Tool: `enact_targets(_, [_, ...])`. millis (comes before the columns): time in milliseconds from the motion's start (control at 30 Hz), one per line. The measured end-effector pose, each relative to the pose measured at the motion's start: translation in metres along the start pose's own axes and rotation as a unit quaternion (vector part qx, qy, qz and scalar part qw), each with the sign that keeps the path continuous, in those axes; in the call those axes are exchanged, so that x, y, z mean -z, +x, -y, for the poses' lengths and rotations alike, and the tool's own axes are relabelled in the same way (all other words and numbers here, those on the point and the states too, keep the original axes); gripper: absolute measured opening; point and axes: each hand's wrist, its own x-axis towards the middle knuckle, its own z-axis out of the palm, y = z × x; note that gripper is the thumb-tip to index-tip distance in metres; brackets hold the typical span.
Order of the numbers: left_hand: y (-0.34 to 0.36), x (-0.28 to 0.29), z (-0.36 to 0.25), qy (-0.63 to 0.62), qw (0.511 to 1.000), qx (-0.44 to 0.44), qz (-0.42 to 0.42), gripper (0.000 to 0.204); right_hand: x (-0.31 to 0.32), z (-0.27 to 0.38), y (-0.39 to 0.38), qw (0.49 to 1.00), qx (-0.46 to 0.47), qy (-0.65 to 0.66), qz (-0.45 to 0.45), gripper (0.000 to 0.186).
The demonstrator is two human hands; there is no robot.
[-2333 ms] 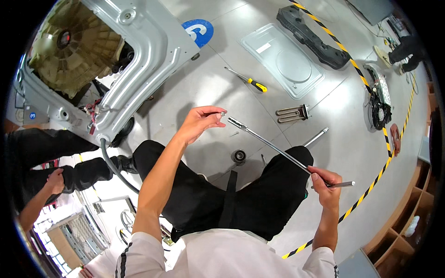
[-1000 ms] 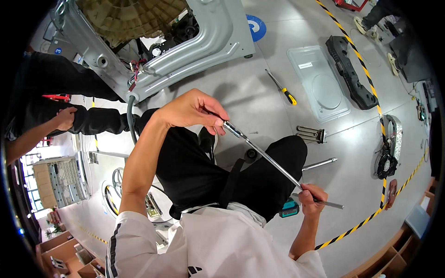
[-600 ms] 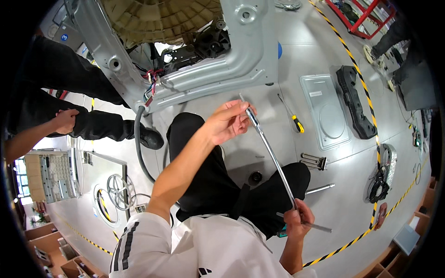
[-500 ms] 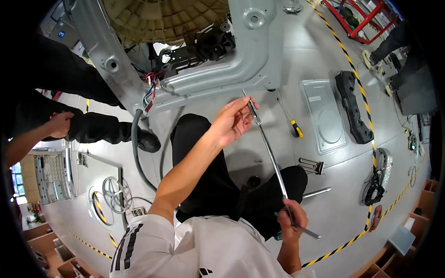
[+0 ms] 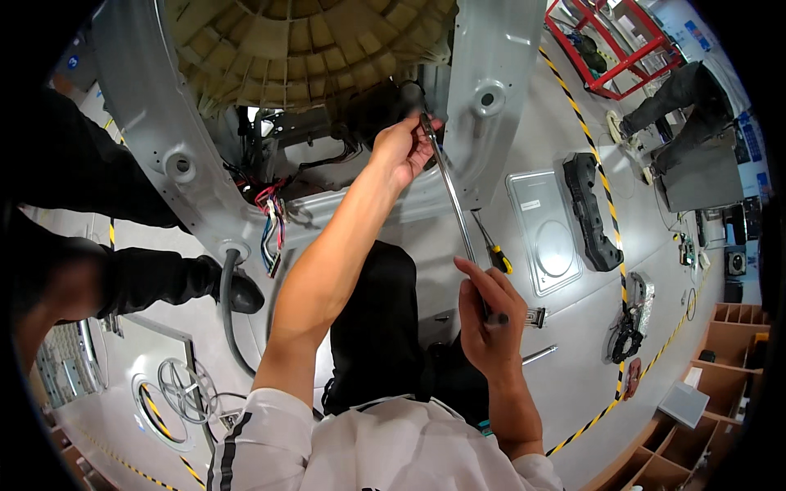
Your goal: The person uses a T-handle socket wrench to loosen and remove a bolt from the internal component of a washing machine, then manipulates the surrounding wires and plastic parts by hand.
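Observation:
A long chrome T-handle socket wrench (image 5: 452,190) slants between my two hands. My left hand (image 5: 403,149) is closed around its far end, fingers pinching near the socket, at the lower opening of a grey metal washing machine cabinet (image 5: 360,211). My right hand (image 5: 494,323) is at the near end, with thumb and fingers about the handle; the crossbar is mostly hidden there. Beyond the wrench tip, dark parts sit under a ribbed yellowish tub (image 5: 303,57). What the socket touches, if anything, cannot be made out. Coloured wires with a connector (image 5: 273,229) hang from the cabinet's lower edge.
To the right on the floor lie a yellow-black screwdriver (image 5: 499,258), a grey panel (image 5: 544,237), a black moulded part (image 5: 588,213) and a metal rod (image 5: 540,354). A grey hose (image 5: 227,303) runs down at left, beside a person's dark shoe (image 5: 246,293). Another person stands far right.
Both hands have carried the wrench forward, its tip going from in front of the cabinet to its opening. My right hand's fingers have loosened and straightened somewhat. The view has shifted.

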Motion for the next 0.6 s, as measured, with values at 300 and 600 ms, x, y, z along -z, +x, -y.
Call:
enact_targets(300, [0.045,0.012,-0.015,0.043,0.999,0.024,-0.019,0.028,-0.024,-0.025,0.035,1.000,0.014,-0.008,-0.005,0.052])
enact_targets(600, [0.056,0.016,-0.019,0.049,0.999,0.020,-0.011,0.025,-0.025,-0.020,0.044,0.999,-0.013,-0.034,0.001,0.047])
